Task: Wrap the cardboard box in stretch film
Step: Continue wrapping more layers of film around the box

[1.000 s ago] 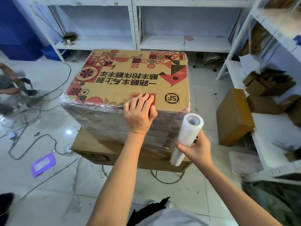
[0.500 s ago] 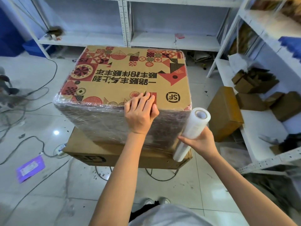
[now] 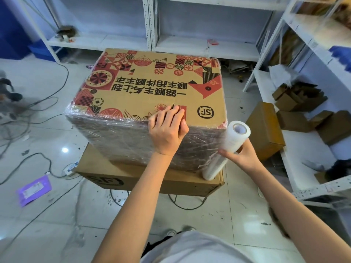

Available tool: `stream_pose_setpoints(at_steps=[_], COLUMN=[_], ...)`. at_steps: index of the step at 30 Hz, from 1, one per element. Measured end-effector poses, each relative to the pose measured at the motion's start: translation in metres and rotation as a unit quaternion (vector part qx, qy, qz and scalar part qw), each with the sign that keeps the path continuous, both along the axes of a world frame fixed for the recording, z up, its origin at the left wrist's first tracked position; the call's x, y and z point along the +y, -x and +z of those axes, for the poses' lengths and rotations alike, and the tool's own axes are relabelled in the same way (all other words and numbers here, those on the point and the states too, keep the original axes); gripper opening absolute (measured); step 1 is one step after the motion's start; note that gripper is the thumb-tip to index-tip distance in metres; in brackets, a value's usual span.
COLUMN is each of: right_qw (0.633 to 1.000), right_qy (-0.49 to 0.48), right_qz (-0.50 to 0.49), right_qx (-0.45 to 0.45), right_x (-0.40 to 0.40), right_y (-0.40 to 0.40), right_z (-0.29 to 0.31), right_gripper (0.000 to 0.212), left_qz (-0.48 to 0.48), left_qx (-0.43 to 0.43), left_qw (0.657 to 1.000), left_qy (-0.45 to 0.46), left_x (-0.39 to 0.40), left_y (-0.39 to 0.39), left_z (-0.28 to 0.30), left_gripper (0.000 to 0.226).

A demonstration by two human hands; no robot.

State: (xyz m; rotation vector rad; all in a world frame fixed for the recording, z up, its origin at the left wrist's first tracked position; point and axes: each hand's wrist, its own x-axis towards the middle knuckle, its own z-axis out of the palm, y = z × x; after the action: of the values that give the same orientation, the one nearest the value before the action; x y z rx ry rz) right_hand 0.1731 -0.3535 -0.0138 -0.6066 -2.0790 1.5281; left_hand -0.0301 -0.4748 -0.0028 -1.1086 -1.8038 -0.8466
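Cardboard box [image 3: 144,88], sides already filmed, is sitting on a flat carton [image 3: 152,179] on the floor; left hand [image 3: 167,130] is pressing its near top edge, fingers together and straight; right hand [image 3: 241,156] is gripping the stretch film roll [image 3: 228,145], fingers curled around it, beside the box's right corner

One view only is recorded, from a wide-angle camera worn on the head. It is aimed forward and steeply down, from above and behind the near edge of the cardboard box [image 3: 152,88], which is seen close, its top and near side filling the centre. Both forearms are seen entering from the bottom edge. The floor [image 3: 47,215] is taken in below, shelving [image 3: 152,25] along the top and right. Straight lines are bowed near the margins.
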Motion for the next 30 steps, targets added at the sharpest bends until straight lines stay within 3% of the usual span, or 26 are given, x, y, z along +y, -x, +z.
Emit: stream_pose_setpoints(at_steps=[4, 6, 7, 9, 12, 15, 17, 18, 20, 22, 23, 24, 30], right_qw=[0.999, 0.999, 0.999, 0.999, 0.998, 0.998, 0.997, 0.997, 0.997, 0.997, 0.997, 0.997, 0.995], right_qy=[0.031, 0.032, 0.032, 0.035, 0.046, 0.062, 0.069, 0.071, 0.075, 0.074, 0.069, 0.066, 0.07], right_qz=[0.026, 0.022, 0.018, 0.019, 0.026, 0.028, 0.019, 0.017, 0.018, 0.023, 0.028, 0.032, 0.066], right_qx=[-0.009, -0.001, 0.003, -0.001, -0.02, -0.014, -0.012, -0.011, -0.013, -0.019, -0.021, -0.021, 0.009], right_x=[0.007, 0.008, 0.009, 0.012, 0.015, 0.015, 0.017, 0.018, 0.021, 0.022, 0.022, 0.021, 0.015], right_y=[0.004, 0.004, 0.004, 0.003, 0.003, 0.003, 0.003, 0.003, 0.004, 0.004, 0.004, 0.004, 0.003], right_z=[0.005, 0.001, 0.001, 0.004, 0.005, 0.002, 0.002, 0.002, 0.002, 0.002, 0.002, 0.002, 0.005], right_gripper=[0.066, 0.059, 0.056, 0.054, 0.055, 0.056, 0.056, 0.057, 0.06, 0.061, 0.06, 0.059, 0.064], left_qz=[-0.035, -0.15, -0.223, -0.301, -0.259, -0.194, -0.148, -0.137, -0.136, -0.195, -0.198, -0.199, -0.108], left_qx=[-0.05, 0.038, 0.127, 0.295, 0.395, 0.512, 0.631, 0.647, 0.61, 0.589, 0.613, 0.64, 0.576], left_qw=[0.998, 0.988, 0.965, 0.879, 0.767, 0.69, 0.615, 0.597, 0.612, 0.576, 0.543, 0.533, 0.56], left_qy=[-0.029, -0.005, 0.054, 0.222, 0.435, 0.474, 0.449, 0.453, 0.484, 0.532, 0.539, 0.517, 0.586], left_x=[-0.01, -0.017, -0.018, -0.022, -0.019, -0.013, -0.008, -0.006, -0.002, -0.004, -0.009, -0.012, -0.018], left_y=[-0.015, -0.034, -0.042, -0.043, -0.01, 0.02, 0.027, 0.026, 0.018, 0.014, 0.011, 0.009, 0.017], left_z=[0.001, -0.01, -0.023, -0.048, -0.069, -0.078, -0.085, -0.085, -0.082, -0.09, -0.099, -0.107, -0.126], left_gripper=[0.021, 0.018, 0.019, 0.02, 0.038, 0.063, 0.067, 0.067, 0.064, 0.063, 0.066, 0.07, 0.084])
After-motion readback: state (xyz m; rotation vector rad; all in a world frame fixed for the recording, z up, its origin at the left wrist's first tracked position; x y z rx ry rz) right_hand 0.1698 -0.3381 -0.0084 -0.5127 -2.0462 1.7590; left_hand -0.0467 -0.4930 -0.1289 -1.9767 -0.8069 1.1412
